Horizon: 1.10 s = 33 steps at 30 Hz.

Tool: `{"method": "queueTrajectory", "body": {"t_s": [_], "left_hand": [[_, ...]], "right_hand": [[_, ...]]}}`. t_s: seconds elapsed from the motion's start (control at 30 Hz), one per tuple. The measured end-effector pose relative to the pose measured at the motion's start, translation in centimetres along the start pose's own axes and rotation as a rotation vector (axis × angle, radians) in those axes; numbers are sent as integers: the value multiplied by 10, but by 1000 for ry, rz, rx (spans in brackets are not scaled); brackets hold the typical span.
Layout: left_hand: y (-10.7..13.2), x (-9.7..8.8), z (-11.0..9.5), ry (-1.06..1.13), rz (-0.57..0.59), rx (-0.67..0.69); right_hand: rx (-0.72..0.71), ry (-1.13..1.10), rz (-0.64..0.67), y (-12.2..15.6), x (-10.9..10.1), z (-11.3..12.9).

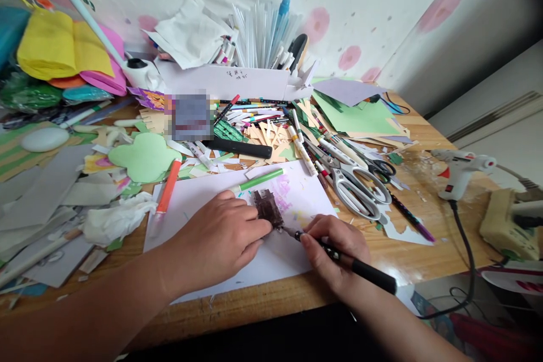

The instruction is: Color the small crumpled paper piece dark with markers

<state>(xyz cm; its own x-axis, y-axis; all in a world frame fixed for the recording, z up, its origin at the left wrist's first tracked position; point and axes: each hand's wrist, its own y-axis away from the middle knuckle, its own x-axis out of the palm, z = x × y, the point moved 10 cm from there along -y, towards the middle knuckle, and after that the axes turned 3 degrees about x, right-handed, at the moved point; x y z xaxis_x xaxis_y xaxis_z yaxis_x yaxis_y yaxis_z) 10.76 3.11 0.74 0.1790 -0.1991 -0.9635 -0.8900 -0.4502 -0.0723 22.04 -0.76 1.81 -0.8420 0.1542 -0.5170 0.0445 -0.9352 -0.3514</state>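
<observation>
A small dark brown paper cutout lies on a white sheet of paper at the table's front. My left hand has its fingers curled, and the fingertips press the cutout down along its left and lower edge. In my right hand is a black marker, gripped between thumb and fingers. The marker's tip is at the cutout's lower right edge. Just above the cutout rests a green marker, and an orange marker lies at the sheet's left side.
Scissors lie right of the sheet, beyond my right hand. A hot glue gun with its cord stands at the table's right edge. Paper scraps and crumpled tissue cover the left. Behind are pens, strips and a white box.
</observation>
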Motion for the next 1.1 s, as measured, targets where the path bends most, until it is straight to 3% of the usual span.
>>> {"method": "queueTrajectory", "body": {"t_s": [1.1], "left_hand": [[0, 2, 0, 23, 26, -11]], "right_hand": [[-41, -9, -20, 0, -2, 7]]}}
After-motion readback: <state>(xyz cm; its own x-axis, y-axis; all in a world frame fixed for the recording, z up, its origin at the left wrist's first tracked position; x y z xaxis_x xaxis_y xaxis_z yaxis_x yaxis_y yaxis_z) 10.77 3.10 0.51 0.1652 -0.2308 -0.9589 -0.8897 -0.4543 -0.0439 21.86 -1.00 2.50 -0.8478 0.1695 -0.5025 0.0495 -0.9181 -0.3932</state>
